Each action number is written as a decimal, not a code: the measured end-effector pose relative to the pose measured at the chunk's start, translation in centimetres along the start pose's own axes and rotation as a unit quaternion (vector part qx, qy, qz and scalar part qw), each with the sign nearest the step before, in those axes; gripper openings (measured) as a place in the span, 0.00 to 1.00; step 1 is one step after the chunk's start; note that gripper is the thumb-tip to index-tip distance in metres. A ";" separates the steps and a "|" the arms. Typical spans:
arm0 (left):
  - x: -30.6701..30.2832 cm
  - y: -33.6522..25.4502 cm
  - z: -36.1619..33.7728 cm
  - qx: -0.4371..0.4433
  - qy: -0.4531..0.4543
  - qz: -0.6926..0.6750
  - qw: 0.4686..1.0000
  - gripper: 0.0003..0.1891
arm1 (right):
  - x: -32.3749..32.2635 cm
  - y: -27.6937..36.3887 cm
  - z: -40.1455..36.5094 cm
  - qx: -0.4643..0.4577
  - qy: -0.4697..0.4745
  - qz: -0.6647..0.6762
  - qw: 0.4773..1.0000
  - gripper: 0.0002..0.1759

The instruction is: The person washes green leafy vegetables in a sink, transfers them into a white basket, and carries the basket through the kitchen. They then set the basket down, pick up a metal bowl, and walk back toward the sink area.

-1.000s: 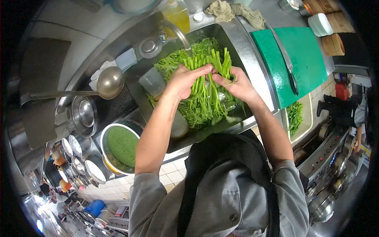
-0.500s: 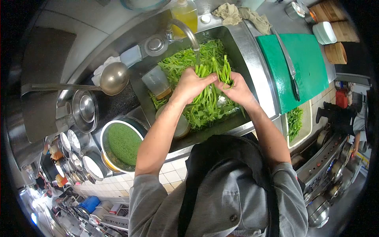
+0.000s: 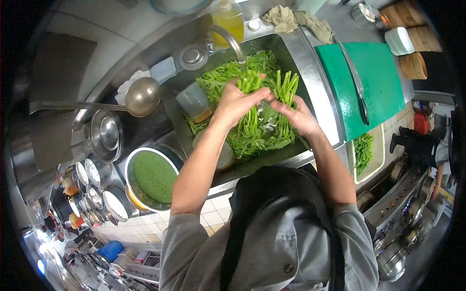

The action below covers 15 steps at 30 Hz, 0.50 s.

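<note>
Leafy greens (image 3: 218, 79) with long green stems fill much of the metal sink (image 3: 294, 68). Over them, my left hand (image 3: 241, 101) is closed around one bunch of stems, cut ends upward. A second bunch of stems (image 3: 286, 88) is gripped in my right hand (image 3: 298, 115), close beside the left. Leaves from both bunches hang down into the sink. The faucet (image 3: 232, 41) arches just behind my left hand. Two clear plastic containers, one at the sink's left side (image 3: 193, 101) and one partly hidden by my left forearm (image 3: 224, 156), stand among the greens.
To the right lies a green cutting board (image 3: 374, 82) with a long knife (image 3: 353, 72) on it. A basket (image 3: 378, 150) holding greens is below. At left are a large ladle (image 3: 142, 97) and a bowl of green liquid (image 3: 153, 177). A yellow liquid jug (image 3: 227, 22) stands behind the sink.
My hands have moved slightly apart, and the stems now form two separate bunches, one in each hand. My right hand has shifted a little to the right and down.
</note>
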<state>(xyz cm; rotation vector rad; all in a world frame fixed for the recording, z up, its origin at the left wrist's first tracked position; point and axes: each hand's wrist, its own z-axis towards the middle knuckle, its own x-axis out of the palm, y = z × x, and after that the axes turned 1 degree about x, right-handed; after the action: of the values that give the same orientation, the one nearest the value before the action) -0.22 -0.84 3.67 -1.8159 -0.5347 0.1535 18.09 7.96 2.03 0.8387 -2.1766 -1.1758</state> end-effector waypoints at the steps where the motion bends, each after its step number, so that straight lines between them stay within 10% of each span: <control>1: 0.1 0.0 0.3 0.001 0.000 0.001 1.000 0.12 | 0.0 -0.2 0.1 -0.001 0.000 0.001 1.000 0.21; 15: 0.0 1.8 1.2 0.050 -0.098 -0.171 0.979 0.09 | -0.4 -1.1 0.8 -0.104 -0.092 0.083 0.987 0.12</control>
<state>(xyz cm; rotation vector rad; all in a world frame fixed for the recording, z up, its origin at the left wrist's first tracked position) -0.17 -0.15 1.63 -1.5929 -0.9532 0.1235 18.06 8.19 0.66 0.4664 -2.1695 -1.4116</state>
